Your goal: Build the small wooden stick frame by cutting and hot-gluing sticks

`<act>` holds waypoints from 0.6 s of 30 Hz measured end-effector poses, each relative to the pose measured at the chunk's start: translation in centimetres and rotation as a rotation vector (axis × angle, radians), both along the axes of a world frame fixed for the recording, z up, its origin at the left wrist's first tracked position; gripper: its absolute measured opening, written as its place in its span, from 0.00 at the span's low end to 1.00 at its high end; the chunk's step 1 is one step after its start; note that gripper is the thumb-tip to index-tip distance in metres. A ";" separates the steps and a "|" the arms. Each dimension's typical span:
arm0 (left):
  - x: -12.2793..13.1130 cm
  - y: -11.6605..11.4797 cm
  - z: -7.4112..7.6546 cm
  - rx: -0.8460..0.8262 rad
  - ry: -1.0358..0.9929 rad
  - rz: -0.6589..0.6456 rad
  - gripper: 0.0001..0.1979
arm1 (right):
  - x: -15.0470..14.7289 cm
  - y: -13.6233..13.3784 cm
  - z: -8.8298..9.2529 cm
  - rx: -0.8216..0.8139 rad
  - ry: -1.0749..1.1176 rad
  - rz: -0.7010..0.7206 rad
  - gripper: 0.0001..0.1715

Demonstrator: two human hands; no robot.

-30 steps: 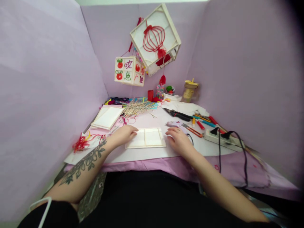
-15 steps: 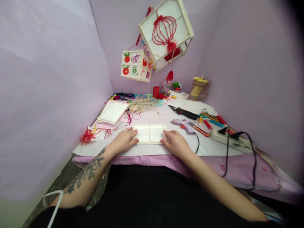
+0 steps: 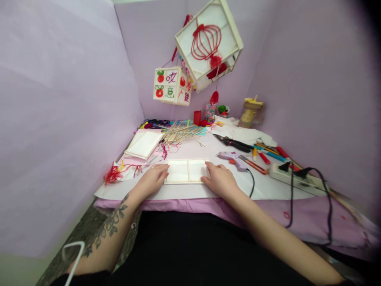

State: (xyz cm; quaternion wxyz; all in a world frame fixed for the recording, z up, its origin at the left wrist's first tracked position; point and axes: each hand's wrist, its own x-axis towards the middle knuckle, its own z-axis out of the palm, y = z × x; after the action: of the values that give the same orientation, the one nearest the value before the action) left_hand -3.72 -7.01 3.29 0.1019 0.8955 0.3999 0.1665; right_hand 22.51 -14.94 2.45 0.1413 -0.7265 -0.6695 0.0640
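A flat white panel framed in thin wooden sticks (image 3: 178, 171), with one stick across its middle, lies in front of me at the table's near side. My left hand (image 3: 153, 179) is at its left end, thumb and fingers closed against the edge. At the other end, my right hand (image 3: 220, 178) grips the panel, fingertips by the far corner and thumb on the near part. Just beyond my right hand rests a lilac glue gun (image 3: 232, 158) with a black cord.
White framed panels (image 3: 144, 145) are stacked at left, near loose sticks (image 3: 180, 133) and red yarn (image 3: 113, 174). Pliers (image 3: 233, 143), a utility knife (image 3: 253, 165), markers (image 3: 264, 157) and a power strip (image 3: 297, 178) lie right. Decorated lanterns (image 3: 172, 85) hang above the back.
My left hand has shifted slightly outward, uncovering more of the panel's left end. The right hand keeps its place at the right end. The whole view has tilted slightly.
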 end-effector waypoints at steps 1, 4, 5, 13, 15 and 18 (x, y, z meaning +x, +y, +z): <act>0.4 0.4 0.4 0.017 0.003 0.013 0.20 | 0.3 0.0 -0.2 0.018 0.032 0.002 0.35; 2.9 2.6 1.6 0.052 0.072 -0.015 0.16 | 1.5 -0.4 -1.0 0.179 0.171 -0.021 0.32; 4.1 3.5 2.0 0.059 0.111 -0.050 0.16 | 1.9 -0.7 -1.4 0.259 0.216 -0.026 0.31; 13.6 9.1 1.2 -0.077 0.403 -0.180 0.14 | 3.4 -2.0 -3.9 0.555 0.409 0.080 0.17; 14.3 9.3 0.8 -0.110 0.447 -0.201 0.13 | 3.5 -2.2 -4.0 0.578 0.462 0.091 0.14; 14.3 9.0 1.8 -0.142 0.478 -0.214 0.12 | 3.8 -2.4 -4.0 0.607 0.582 0.062 0.11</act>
State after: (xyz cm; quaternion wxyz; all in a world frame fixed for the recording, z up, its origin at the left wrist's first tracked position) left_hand 10.58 2.00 5.07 0.0844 0.9372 0.3263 -0.0897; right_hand 26.28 -17.37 -1.59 0.5300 -0.5830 -0.6117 0.0704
